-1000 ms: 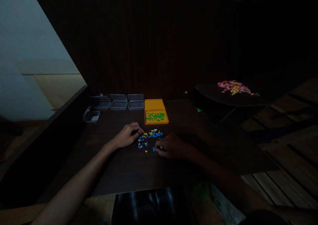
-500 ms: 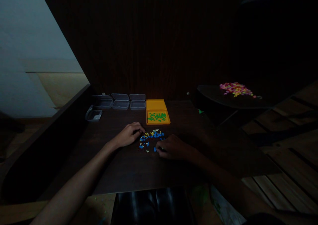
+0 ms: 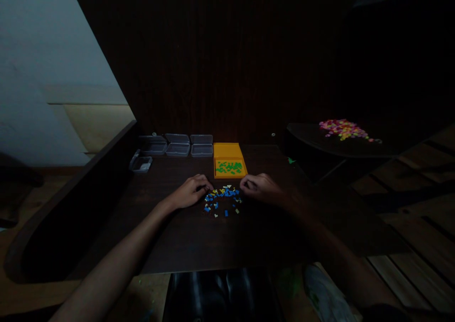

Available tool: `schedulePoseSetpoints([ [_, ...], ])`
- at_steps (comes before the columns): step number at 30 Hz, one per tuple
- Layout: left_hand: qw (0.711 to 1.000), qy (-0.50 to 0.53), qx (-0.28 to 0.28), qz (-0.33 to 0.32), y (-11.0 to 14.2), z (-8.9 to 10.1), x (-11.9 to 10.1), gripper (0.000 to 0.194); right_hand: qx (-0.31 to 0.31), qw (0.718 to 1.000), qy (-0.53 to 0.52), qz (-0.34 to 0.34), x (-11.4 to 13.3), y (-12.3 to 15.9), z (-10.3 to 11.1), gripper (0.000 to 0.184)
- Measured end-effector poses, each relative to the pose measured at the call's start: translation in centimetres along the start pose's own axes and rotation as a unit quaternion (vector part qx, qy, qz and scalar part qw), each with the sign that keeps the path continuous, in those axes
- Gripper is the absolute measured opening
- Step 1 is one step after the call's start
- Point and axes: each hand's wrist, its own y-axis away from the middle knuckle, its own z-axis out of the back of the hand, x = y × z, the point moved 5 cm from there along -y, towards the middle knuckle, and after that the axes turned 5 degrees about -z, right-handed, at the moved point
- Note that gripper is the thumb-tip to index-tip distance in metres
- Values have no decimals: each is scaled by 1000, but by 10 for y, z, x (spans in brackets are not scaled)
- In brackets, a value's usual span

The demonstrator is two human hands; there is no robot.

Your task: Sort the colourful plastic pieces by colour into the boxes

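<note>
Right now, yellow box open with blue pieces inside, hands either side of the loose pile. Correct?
Colour's off: the pieces inside the yellow box are green, not blue, per the head view. The rest holds: box open, left hand and right hand either side of the loose pile.

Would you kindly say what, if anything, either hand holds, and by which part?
It cannot be told: the left hand and right hand would hide anything small.

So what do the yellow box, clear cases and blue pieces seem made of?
Yellow box: probably opaque, fairly matte plastic, evenly colored with crisp edges. Clear cases: likely smooth, rigid plastic, being see-through with pale rims. Blue pieces: perhaps plastic, going by solid color; too small to judge finish.
</note>
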Motion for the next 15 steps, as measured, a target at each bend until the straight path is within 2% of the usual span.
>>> schedulePoseSetpoints([
  [7,1000,16,15,5,0,-1,2,25,-2,1000,24,-8,-19,-38,17,18],
  [15,999,28,8,19,0,0,0,24,77,987,139,4,-23,-73,4,19],
])
